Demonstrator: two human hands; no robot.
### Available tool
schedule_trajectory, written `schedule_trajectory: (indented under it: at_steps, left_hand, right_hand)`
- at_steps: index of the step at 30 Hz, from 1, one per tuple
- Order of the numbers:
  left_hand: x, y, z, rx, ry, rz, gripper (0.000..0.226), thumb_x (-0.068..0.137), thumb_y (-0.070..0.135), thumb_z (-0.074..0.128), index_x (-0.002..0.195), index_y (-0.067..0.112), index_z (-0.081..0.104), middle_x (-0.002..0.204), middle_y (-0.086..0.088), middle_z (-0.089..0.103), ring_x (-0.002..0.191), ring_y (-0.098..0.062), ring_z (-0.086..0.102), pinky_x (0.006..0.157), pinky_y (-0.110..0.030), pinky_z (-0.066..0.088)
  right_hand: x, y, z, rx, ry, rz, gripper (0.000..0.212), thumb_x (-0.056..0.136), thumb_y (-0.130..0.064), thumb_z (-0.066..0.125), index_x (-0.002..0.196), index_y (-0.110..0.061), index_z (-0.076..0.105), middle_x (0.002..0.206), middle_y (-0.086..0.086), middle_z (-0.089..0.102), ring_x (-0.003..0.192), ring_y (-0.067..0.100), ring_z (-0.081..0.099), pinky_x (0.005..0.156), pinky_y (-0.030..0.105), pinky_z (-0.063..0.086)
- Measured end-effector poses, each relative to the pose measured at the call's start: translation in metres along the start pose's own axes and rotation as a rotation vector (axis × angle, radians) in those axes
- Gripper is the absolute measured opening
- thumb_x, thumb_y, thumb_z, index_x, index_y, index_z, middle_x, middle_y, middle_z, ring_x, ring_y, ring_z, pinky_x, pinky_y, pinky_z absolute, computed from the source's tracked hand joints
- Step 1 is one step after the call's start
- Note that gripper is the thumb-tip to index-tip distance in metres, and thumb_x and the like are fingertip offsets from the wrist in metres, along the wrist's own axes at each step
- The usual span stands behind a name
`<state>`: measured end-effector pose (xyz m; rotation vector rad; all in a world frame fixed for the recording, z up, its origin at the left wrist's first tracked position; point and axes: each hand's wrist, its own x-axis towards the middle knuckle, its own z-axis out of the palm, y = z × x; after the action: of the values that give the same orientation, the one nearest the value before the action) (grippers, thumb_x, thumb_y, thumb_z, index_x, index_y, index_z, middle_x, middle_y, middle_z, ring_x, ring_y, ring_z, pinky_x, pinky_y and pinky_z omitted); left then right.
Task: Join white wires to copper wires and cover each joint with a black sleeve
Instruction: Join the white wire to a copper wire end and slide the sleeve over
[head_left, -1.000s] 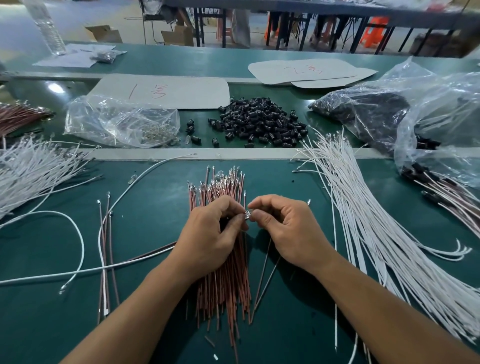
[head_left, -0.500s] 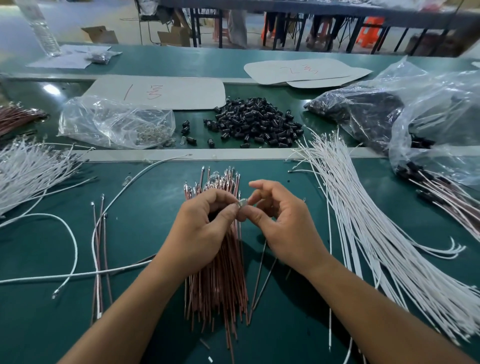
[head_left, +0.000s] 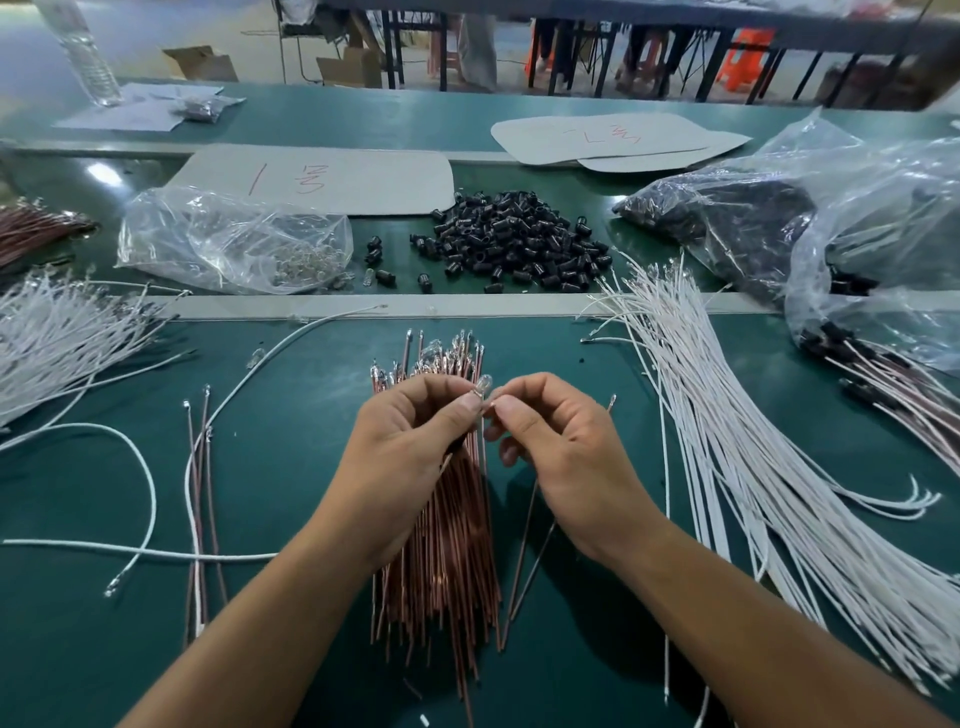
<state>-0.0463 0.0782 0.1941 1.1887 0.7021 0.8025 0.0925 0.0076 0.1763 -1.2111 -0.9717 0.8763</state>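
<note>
Now, low in the middle of the frame, my left hand (head_left: 410, 457) pinches a small clear bulb (head_left: 483, 387) between thumb and forefinger, the other fingers curled. Half a second ago that bulb was hidden between my touching fingertips. My right hand (head_left: 561, 457) has closed up since then: the forefinger, raised before, now curls down to meet the thumb on what looks like a thin lead (head_left: 485, 411) just beside the bulb.

Under both hands the bundle of copper wires (head_left: 441, 561) lies on the green table (head_left: 291, 467), unmoved. White wires (head_left: 753, 467) fan out at the right, and more spread at the left edge.

Past a pale strip across the table, a pile of black sleeves (head_left: 514, 239) sits centre, with a clear bag (head_left: 223, 239) to its left and bigger plastic bags (head_left: 857, 218) at the right. Sheets of cardboard (head_left: 322, 176) lie behind them.

A water bottle (head_left: 85, 57) stands at the upper left. Boxes (head_left: 202, 62), table legs and an orange stool (head_left: 743, 52) fill the top of the frame.
</note>
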Motion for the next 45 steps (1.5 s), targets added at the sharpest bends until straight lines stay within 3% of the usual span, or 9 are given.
schedule_trajectory:
  at_steps: [5,8,13,21,25,30,35,41,45]
  left_hand:
    - [-0.003,0.004,0.005,-0.159,0.037,-0.018,0.023,0.076,0.016,0.069,0.095,0.004,0.068,0.082,-0.007,0.066,0.075,-0.014,0.059,0.075,-0.021,0.053]
    - [-0.004,0.003,0.013,-0.245,0.028,-0.018,0.02,0.076,0.01,0.069,0.094,0.002,0.069,0.087,-0.012,0.066,0.08,-0.019,0.06,0.08,-0.026,0.053]
    - [-0.005,0.003,0.018,-0.361,0.037,-0.031,0.013,0.074,0.007,0.07,0.087,0.006,0.073,0.084,-0.008,0.07,0.074,-0.012,0.064,0.07,-0.019,0.054]
    - [-0.007,0.005,0.018,-0.215,0.083,-0.012,0.012,0.067,0.018,0.077,0.078,0.015,0.079,0.08,-0.007,0.073,0.072,-0.012,0.064,0.07,-0.02,0.054]
    - [-0.004,0.006,0.016,-0.36,0.058,-0.102,0.014,0.066,0.015,0.077,0.079,0.011,0.078,0.079,-0.008,0.072,0.069,-0.012,0.065,0.065,-0.02,0.054]
    - [-0.002,0.006,0.015,-0.473,0.003,-0.18,0.015,0.073,0.011,0.073,0.087,0.006,0.073,0.081,-0.007,0.07,0.068,-0.012,0.064,0.061,-0.022,0.053]
    - [-0.001,0.005,0.015,-0.462,0.009,-0.205,0.021,0.07,0.013,0.074,0.09,0.005,0.073,0.083,-0.008,0.07,0.071,-0.012,0.063,0.063,-0.023,0.05]
    - [-0.002,0.003,0.014,-0.445,-0.006,-0.198,0.011,0.076,0.013,0.072,0.086,0.011,0.075,0.083,-0.007,0.069,0.069,-0.013,0.062,0.067,-0.025,0.05]
    - [-0.002,0.004,0.015,-0.431,0.012,-0.199,0.011,0.069,0.018,0.076,0.08,0.017,0.078,0.087,-0.007,0.07,0.073,-0.014,0.062,0.069,-0.026,0.049]
  right_hand:
    - [-0.001,-0.002,0.004,0.029,0.061,-0.053,0.01,0.1,-0.006,0.06,0.099,-0.009,0.069,0.082,0.003,0.07,0.072,0.015,0.061,0.064,0.025,0.053]
    - [-0.004,-0.005,0.006,0.05,0.09,-0.106,0.01,0.096,-0.004,0.065,0.101,-0.009,0.072,0.081,0.0,0.071,0.072,0.013,0.063,0.064,0.024,0.054]
    - [-0.006,-0.007,0.008,0.152,0.136,-0.115,0.015,0.09,-0.002,0.071,0.101,-0.011,0.076,0.085,0.002,0.076,0.075,0.01,0.066,0.066,0.02,0.053]
    - [-0.006,-0.007,0.007,0.181,0.198,-0.108,0.019,0.085,0.001,0.076,0.099,-0.011,0.071,0.081,0.001,0.074,0.069,0.005,0.066,0.066,0.015,0.052]
    - [-0.007,-0.007,0.009,0.174,0.198,-0.122,0.015,0.084,0.003,0.076,0.091,-0.011,0.073,0.076,-0.001,0.075,0.067,0.002,0.066,0.064,0.013,0.051]
    - [-0.009,-0.01,0.011,0.186,0.136,-0.142,0.017,0.087,0.008,0.071,0.097,-0.005,0.076,0.079,-0.003,0.076,0.07,0.003,0.068,0.067,0.013,0.052]
    - [-0.01,-0.011,0.01,0.169,0.155,-0.126,0.02,0.086,0.003,0.074,0.098,-0.012,0.076,0.088,0.005,0.078,0.082,0.014,0.073,0.075,0.019,0.056]
    - [-0.011,-0.009,0.01,0.145,0.141,-0.137,0.016,0.087,0.002,0.073,0.095,-0.012,0.07,0.082,0.004,0.073,0.067,0.008,0.065,0.064,0.017,0.052]
    - [-0.01,-0.008,0.01,0.158,0.14,-0.125,0.016,0.084,-0.001,0.078,0.096,-0.009,0.072,0.083,0.005,0.075,0.07,0.008,0.067,0.067,0.016,0.053]
